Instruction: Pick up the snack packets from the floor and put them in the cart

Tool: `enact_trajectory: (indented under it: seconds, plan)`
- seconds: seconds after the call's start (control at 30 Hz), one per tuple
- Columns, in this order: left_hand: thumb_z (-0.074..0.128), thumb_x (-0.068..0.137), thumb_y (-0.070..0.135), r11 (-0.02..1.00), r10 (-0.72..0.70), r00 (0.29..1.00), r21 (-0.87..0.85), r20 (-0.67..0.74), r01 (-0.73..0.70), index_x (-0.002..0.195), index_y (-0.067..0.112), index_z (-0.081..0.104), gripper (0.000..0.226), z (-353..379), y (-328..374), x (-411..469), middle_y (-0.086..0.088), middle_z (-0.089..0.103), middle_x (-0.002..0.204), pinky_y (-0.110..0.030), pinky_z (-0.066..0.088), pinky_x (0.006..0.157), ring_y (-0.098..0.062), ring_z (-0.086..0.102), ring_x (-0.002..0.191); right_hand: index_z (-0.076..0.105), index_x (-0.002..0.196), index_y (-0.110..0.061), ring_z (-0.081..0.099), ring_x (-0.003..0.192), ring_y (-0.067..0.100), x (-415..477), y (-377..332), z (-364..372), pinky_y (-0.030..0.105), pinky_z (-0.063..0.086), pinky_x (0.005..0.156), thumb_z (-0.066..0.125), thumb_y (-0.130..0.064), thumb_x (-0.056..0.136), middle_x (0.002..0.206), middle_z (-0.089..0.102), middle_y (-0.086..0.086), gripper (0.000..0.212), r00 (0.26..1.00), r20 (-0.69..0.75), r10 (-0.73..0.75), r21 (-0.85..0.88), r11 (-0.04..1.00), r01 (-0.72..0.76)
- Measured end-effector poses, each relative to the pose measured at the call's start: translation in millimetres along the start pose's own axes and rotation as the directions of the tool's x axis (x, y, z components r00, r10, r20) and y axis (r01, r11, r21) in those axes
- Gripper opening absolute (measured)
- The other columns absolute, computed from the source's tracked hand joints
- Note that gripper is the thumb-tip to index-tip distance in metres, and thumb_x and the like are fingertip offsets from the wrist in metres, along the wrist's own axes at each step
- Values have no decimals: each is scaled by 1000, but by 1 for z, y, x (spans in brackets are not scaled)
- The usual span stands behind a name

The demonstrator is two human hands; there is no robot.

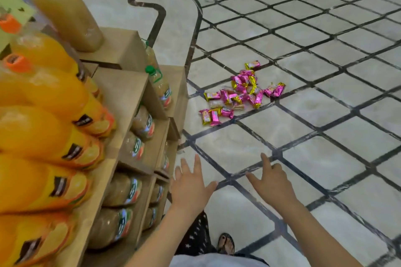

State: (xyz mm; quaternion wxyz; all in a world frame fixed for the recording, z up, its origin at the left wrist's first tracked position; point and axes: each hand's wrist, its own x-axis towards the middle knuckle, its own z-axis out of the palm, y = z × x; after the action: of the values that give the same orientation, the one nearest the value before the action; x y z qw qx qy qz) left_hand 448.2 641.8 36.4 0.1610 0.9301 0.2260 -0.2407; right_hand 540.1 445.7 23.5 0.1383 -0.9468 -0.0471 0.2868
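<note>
Start of task, seemingly: snack packets [238,93] all on floor [314,128] just beyond juice shelf [130,86]; no cart in view; left hand [191,186] spread, right hand [271,182] loosely open, both empty beside shelf.

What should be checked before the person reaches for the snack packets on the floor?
1. Packets found: ok, the snack packets lie clustered on the floor.
2. Left hand free: ok, fingers spread, holding nothing.
3. Right hand free: ok, holding nothing.
4. Hands at the packets: not ok, both are short of the pile and touch none.
5. Shelf out of the way: ok, it stands left of the pile.
6. Cart nearby: cannot tell, none is in view.
</note>
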Motion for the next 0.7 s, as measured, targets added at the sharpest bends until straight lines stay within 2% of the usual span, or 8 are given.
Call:
enact_trajectory:
  seconds: [0.17,0.33,0.5,0.7]
  plan:
    - [38,95,66,998,53,999,14,11,-53,157,22,-10,90,-44,3,87,-20,-5,163,-48,16,120,-38,5,150,5,155,-24,37,132,39,63,-46,-27,47,41,103,44,-58,95,147,31,23,79,998,-12,59,24,998,-59]
    - [40,94,66,999,34,998,-9,48,-34,156,23,-10,91,-71,10,153,-21,-3,163,-51,22,119,-39,8,150,4,155,-24,41,128,36,118,-73,-48,44,43,99,40,-59,95,142,36,19,79,996,-9,83,4,997,-83]
    - [37,94,68,1000,-14,995,25,98,12,156,24,-13,91,-73,32,203,-20,2,163,-50,27,116,-36,15,149,1,155,-25,41,128,35,169,-59,-64,42,41,98,38,-62,94,142,36,17,81,989,60,139,9,990,-140]
    - [38,93,69,988,-154,978,20,144,153,156,29,-14,91,-78,67,267,-17,7,162,-49,30,114,-34,20,147,1,156,-24,42,129,35,257,-27,-102,41,42,100,37,-64,93,144,36,18,83,977,154,146,-70,988,-136]
